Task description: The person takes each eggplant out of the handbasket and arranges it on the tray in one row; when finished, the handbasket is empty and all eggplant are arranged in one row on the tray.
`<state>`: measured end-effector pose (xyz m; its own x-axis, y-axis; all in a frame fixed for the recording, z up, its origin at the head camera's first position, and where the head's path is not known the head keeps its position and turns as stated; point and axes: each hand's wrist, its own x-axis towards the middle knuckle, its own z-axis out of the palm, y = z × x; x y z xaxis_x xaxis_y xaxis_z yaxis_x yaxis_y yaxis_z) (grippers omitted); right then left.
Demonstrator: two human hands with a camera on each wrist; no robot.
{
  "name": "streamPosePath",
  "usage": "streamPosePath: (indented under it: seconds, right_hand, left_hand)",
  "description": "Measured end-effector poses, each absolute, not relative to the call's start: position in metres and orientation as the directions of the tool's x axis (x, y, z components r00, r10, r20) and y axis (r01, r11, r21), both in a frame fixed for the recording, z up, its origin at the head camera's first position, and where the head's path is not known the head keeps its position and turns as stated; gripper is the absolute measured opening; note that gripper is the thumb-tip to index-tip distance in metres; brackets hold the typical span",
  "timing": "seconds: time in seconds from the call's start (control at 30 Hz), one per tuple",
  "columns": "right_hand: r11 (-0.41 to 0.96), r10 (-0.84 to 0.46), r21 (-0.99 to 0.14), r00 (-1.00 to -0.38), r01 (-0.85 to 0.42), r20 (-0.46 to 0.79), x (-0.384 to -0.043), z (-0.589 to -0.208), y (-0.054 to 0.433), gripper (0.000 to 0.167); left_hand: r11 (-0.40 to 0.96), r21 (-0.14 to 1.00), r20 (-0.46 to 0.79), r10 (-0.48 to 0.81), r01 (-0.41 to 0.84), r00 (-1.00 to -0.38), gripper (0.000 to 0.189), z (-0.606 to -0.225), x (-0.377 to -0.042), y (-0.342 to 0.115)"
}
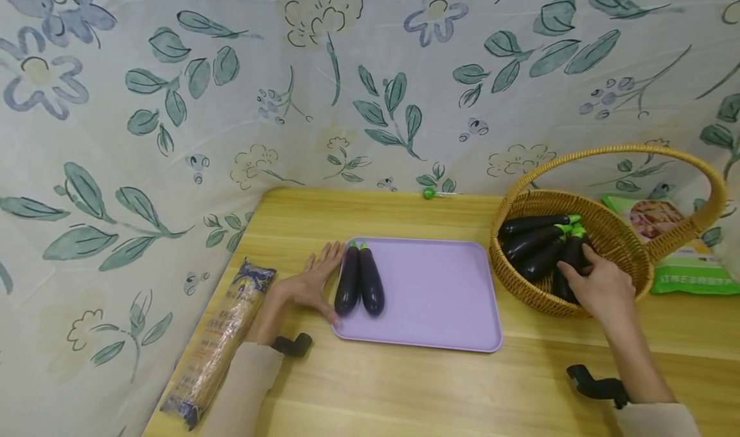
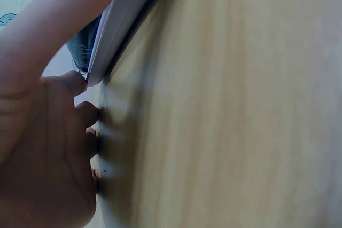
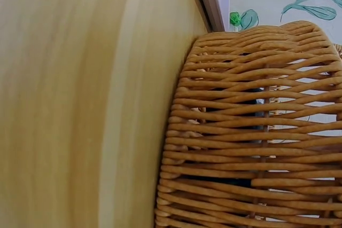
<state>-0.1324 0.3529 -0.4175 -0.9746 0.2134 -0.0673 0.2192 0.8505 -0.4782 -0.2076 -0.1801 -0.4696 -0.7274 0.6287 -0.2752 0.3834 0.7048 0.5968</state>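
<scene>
Two dark eggplants (image 1: 372, 283) lie side by side along the left end of a purple tray (image 1: 433, 289). My left hand (image 1: 309, 286) rests at the tray's left edge with fingers spread; in the left wrist view its thumb and fingers meet the tray's side (image 2: 109, 36). At the right, a woven basket (image 1: 621, 247) with a tall handle holds several eggplants (image 1: 528, 241). Reaching over its front rim, my right hand (image 1: 607, 286) grips the rightmost eggplant (image 1: 572, 254) between thumb and fingers. The right wrist view shows only the basket's outer weave (image 3: 256, 132), hiding that hand.
A long packet of noodles (image 1: 222, 340) lies left of my left forearm. Behind the basket is a green and white bag (image 1: 688, 250). A small green-headed item (image 1: 429, 193) sits at the table's back edge, before a floral cloth (image 1: 370, 103).
</scene>
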Motion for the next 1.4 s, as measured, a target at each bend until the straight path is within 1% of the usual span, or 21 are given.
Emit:
streamPosePath:
  seconds: [0.2,0.43,0.63,0.87,1.2,1.3,1.4]
  right_hand:
    - [0.858,0.234,-0.465,-0.972,0.220,-0.028,-0.135,-0.420,0.349,0.075]
    - [0.852,0.252,-0.464,-0.967,0.241,-0.039,-0.136,-0.425,0.341,0.066]
    - [0.850,0.254,-0.472,-0.967,0.234,-0.021,-0.136,-0.427,0.341,0.064]
    - [0.842,0.269,-0.483,-0.963,0.240,-0.011,-0.137,-0.428,0.342,0.064]
    - [0.777,0.277,-0.584,-0.961,0.237,-0.021,-0.136,-0.416,0.348,0.066]
    - [0.714,0.274,-0.660,-0.961,0.235,-0.045,-0.133,-0.407,0.348,0.068]
    - [0.599,0.257,-0.767,-0.962,0.231,-0.088,-0.129,-0.395,0.348,0.070]
  left_hand:
    - [0.704,0.599,-0.275,0.628,0.380,-0.728,0.159,-0.469,-0.207,-0.180]
    - [0.707,0.600,-0.281,0.624,0.375,-0.729,0.160,-0.470,-0.206,-0.182]
    - [0.718,0.591,-0.299,0.619,0.369,-0.726,0.160,-0.470,-0.207,-0.182]
    - [0.709,0.598,-0.284,0.623,0.373,-0.729,0.160,-0.468,-0.206,-0.182]
    - [0.707,0.598,-0.277,0.624,0.377,-0.730,0.158,-0.465,-0.205,-0.180]
    - [0.710,0.594,-0.278,0.622,0.378,-0.732,0.158,-0.465,-0.206,-0.180]
    - [0.709,0.595,-0.276,0.623,0.379,-0.732,0.158,-0.466,-0.206,-0.181]
